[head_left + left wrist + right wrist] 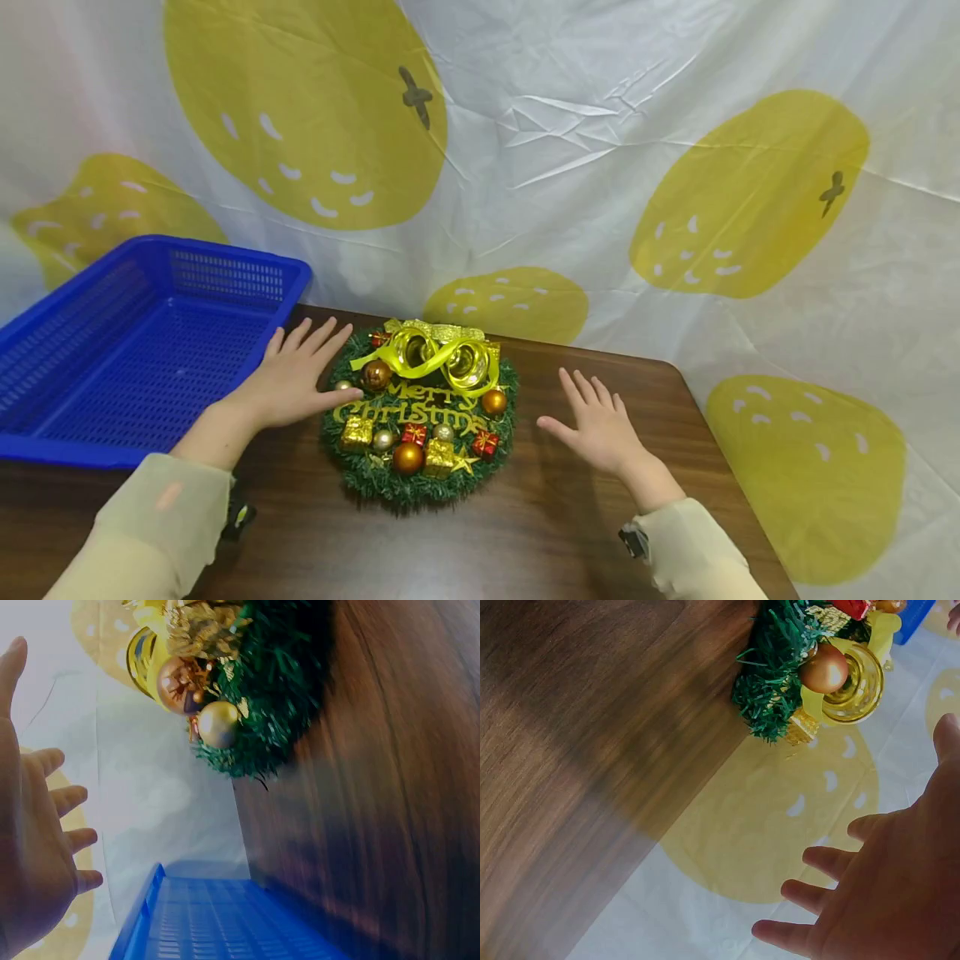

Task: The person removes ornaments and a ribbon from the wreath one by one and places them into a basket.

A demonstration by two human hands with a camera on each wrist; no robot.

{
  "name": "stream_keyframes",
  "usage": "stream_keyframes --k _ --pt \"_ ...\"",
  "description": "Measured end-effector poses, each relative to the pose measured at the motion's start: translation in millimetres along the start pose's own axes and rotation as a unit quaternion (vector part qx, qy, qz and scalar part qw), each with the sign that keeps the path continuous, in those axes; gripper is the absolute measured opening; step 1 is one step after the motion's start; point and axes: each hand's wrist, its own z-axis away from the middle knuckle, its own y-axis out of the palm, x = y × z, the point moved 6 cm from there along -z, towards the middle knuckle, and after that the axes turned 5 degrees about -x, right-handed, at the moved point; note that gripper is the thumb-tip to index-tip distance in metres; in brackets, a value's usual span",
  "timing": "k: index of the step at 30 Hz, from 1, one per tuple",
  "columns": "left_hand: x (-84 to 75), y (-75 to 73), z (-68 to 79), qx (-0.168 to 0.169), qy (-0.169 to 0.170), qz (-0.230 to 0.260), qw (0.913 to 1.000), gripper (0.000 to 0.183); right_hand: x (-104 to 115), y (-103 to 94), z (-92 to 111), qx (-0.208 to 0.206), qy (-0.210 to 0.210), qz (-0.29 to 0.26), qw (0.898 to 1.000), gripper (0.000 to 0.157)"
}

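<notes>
wreath [423, 417]: one, green, lying on the table [337, 550] between your two hands; gold lettering across its middle, baubles and small gift boxes on its near side, gold bells [467, 364] with yellow ribbon on its far side.

your left hand [288, 383]: fingers straight and spread, holding nothing; beside the wreath's left edge, thumb overlapping that edge in the head view, a gap between them in the left wrist view.

your right hand [600, 433]: fingers straight and spread, holding nothing; apart from the wreath, off its right edge, thumb side toward it.

basket [180, 367]: one, blue, slotted, at the wreath's left, beyond your left forearm.

cloth [562, 192]: white, printed with yellow fruit, hanging behind the table.
</notes>
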Motion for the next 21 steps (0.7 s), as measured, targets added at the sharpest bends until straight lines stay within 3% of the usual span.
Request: stream_keyframes --k 5,13,16,21 --pt "-4.5 0.2 -7.3 -0.011 -0.005 0.015 0.9998 0.095 -2.6 2.6 -1.2 0.016 0.022 -0.031 0.999 0.085" --pt "-6.3 2.4 -18.3 -0.021 -0.058 0.069 0.9957 0.102 -5.1 6.8 -1.9 0.043 0.052 -0.115 0.991 0.088" --pt "-4.8 4.0 -21.0 -0.019 -0.078 0.097 0.992 0.106 -6.1 9.4 -2.3 0.057 0.075 -0.156 0.983 0.09" --pt "-4.2 7.5 -24.6 -0.014 -0.098 0.137 0.9855 0.108 -4.7 14.1 -2.6 0.072 0.111 -0.244 0.961 0.091"
